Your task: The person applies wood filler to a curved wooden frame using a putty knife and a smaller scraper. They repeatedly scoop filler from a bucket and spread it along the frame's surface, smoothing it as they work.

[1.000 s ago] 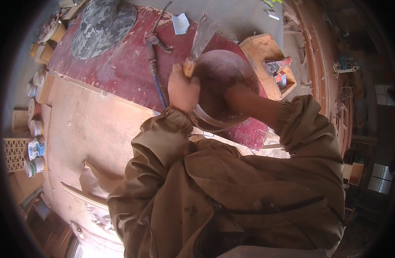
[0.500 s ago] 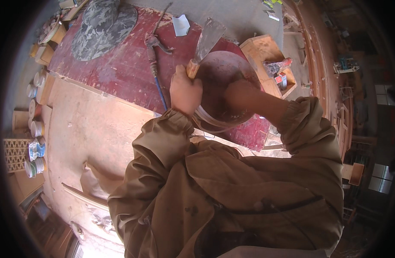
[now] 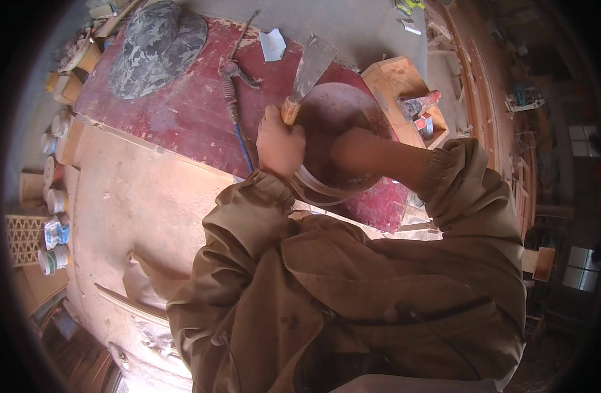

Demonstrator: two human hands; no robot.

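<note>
My left hand [image 3: 281, 147] is closed round the wooden handle of a scraper [image 3: 313, 65], whose broad, smeared metal blade points away from me. That hand is against the left side of a round pale bucket [image 3: 343, 97]. Inside the bucket's mouth is my right hand [image 3: 358, 152], reaching in from the right. It is blurred and its fingers are hidden, so I cannot see whether it holds anything. Dark reddish residue coats the bucket's inner wall. The contents are too dim to make out.
The bucket stands on a worn red board [image 3: 182, 98]. On it lie a camouflage cap [image 3: 153, 56], a spray gun [image 3: 230, 71] with a blue hose and a piece of white paper [image 3: 272, 46]. To the right is an open wooden box [image 3: 392, 75] with small items. Several tubs [image 3: 55, 200] line the far left.
My right hand has shifted slightly left within the bucket. The left hand still grips the scraper. The whole view has moved a little.
</note>
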